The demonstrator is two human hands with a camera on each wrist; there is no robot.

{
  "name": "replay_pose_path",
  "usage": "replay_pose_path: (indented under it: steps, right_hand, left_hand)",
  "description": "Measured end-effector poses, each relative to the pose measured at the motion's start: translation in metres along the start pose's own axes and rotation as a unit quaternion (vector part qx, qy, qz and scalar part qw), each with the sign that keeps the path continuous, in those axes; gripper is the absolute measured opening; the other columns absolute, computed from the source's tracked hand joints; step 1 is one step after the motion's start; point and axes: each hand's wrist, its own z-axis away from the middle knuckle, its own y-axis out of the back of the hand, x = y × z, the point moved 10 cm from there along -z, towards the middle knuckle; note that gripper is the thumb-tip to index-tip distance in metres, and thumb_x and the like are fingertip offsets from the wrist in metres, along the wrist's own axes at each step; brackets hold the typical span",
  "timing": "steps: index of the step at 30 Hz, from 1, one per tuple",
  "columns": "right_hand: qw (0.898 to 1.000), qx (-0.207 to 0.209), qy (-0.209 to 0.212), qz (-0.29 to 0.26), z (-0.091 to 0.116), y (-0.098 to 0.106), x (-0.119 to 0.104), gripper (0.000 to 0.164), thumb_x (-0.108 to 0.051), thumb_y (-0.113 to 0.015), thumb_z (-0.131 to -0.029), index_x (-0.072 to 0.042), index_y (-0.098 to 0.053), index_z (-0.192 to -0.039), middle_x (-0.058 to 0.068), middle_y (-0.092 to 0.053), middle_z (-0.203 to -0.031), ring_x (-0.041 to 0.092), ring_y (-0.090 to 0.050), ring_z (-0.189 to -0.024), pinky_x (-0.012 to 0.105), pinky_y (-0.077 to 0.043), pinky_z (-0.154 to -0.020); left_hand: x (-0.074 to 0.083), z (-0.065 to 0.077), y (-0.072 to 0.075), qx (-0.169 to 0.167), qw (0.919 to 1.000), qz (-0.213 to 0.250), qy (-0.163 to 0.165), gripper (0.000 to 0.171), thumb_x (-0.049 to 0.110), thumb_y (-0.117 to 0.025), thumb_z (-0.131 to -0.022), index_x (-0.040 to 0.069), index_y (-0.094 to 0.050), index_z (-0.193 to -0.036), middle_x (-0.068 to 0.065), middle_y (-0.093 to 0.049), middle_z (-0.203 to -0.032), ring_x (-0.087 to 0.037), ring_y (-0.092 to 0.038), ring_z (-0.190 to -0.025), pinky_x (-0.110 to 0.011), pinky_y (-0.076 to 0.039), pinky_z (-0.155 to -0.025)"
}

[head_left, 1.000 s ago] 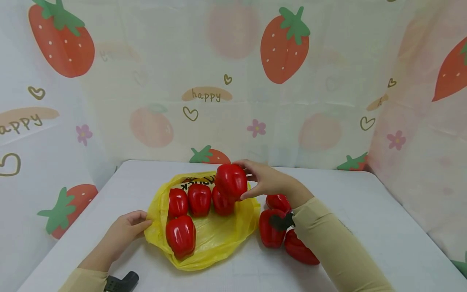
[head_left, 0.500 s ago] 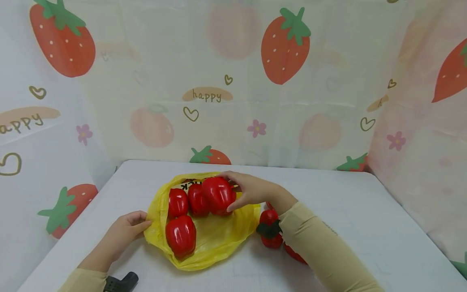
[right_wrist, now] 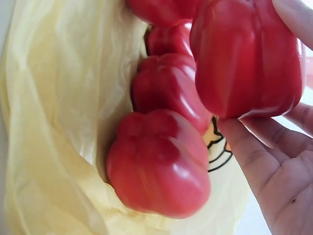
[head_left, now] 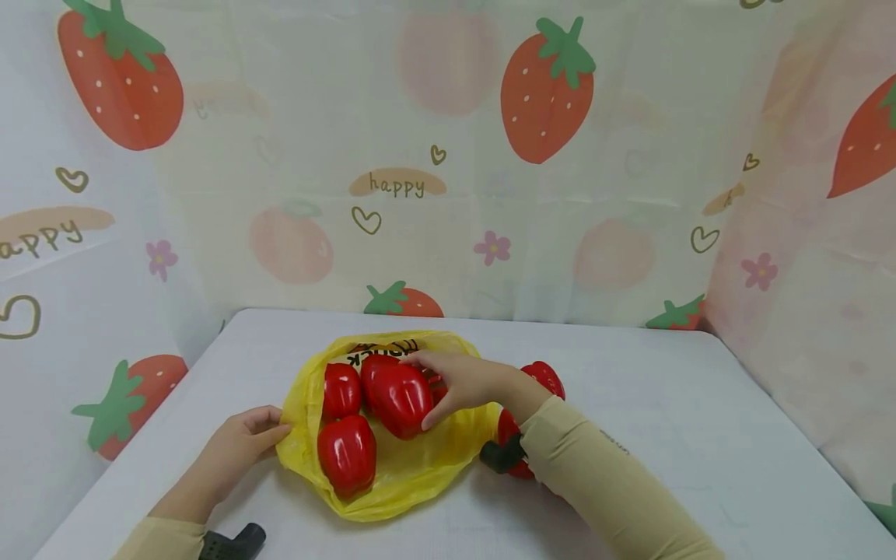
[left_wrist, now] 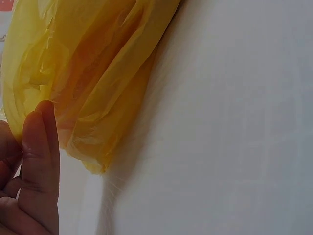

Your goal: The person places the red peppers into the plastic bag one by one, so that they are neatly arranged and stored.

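A yellow plastic bag [head_left: 465,455] lies spread on the white table with its mouth wide. My left hand [head_left: 241,435] pinches the left edge of its rim; in the left wrist view the fingertips [left_wrist: 36,132] press on the thin plastic. Several glossy red bell peppers rest in the bag, among them a near one [head_left: 348,457] and a back left one [head_left: 341,391]. My right hand [head_left: 467,381] grips another red bell pepper [head_left: 401,400] over the bag, its thumb and fingers spread around it. In the right wrist view, that pepper [right_wrist: 249,58] hangs above the row inside.
More red bell peppers lie right of the bag, one at the back [head_left: 544,378] and one [head_left: 509,426] partly hidden by the right wrist strap's black mount [head_left: 502,455]. A strawberry-print curtain [head_left: 630,194] encloses the table [head_left: 700,435] at the back and sides.
My right hand has carried its bell pepper left and lower, from the bag's back right side towards its middle. The left hand keeps its place on the rim.
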Motion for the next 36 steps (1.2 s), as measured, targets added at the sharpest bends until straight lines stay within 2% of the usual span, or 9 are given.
replay_pose_path:
  steps: [7,11,21,32,36]
  right_hand:
    - [0.999,-0.013,-0.003,0.041,-0.005,-0.008,0.002,0.075,-0.029,-0.08,-0.069,-0.025,-0.036,-0.13,-0.008,-0.046,-0.123,0.012,-0.045,-0.112,0.022,-0.051,-0.077]
    - [0.997,-0.013,-0.02,0.071,-0.008,-0.012,0.007,0.076,-0.034,-0.08,-0.067,-0.025,-0.038,-0.13,-0.008,-0.046,-0.123,0.012,-0.043,-0.113,0.021,-0.05,-0.077]
    - [0.994,-0.025,-0.045,0.101,-0.014,-0.02,0.01,0.079,-0.038,-0.081,-0.065,-0.026,-0.039,-0.13,-0.008,-0.046,-0.124,0.012,-0.04,-0.115,0.022,-0.05,-0.076]
    - [0.983,-0.036,-0.051,0.173,-0.021,-0.027,0.0,0.082,-0.042,-0.079,-0.066,-0.024,-0.037,-0.134,-0.006,-0.045,-0.129,0.012,-0.039,-0.118,0.025,-0.049,-0.082]
    - [0.978,-0.047,-0.069,0.19,-0.022,-0.032,0.003,0.083,-0.041,-0.08,-0.065,-0.024,-0.037,-0.134,-0.007,-0.046,-0.127,0.011,-0.04,-0.117,0.026,-0.049,-0.081]
  left_hand:
    - [0.0,-0.001,-0.001,-0.002,1.0,-0.001,-0.002,0.032,0.03,-0.06,-0.088,0.002,-0.059,-0.104,-0.007,-0.061,-0.103,-0.017,-0.057,-0.087,-0.03,-0.053,-0.078]
    - [0.0,-0.001,-0.001,-0.002,1.0,-0.001,-0.001,0.03,0.029,-0.059,-0.089,0.002,-0.059,-0.104,-0.007,-0.061,-0.103,-0.017,-0.057,-0.087,-0.03,-0.053,-0.078]
    - [-0.004,-0.002,0.0,-0.005,0.9999,0.01,0.002,0.032,0.029,-0.06,-0.089,0.002,-0.059,-0.104,-0.007,-0.061,-0.103,-0.017,-0.057,-0.088,-0.029,-0.053,-0.078]
    - [-0.008,-0.002,0.002,-0.002,1.0,-0.001,0.007,0.032,0.032,-0.06,-0.088,0.004,-0.059,-0.105,-0.006,-0.061,-0.104,-0.017,-0.057,-0.089,-0.03,-0.053,-0.08]
    - [-0.006,0.0,0.002,-0.001,0.9999,-0.009,0.012,0.033,0.031,-0.059,-0.089,0.004,-0.059,-0.106,-0.007,-0.061,-0.104,-0.017,-0.056,-0.089,-0.03,-0.053,-0.08]
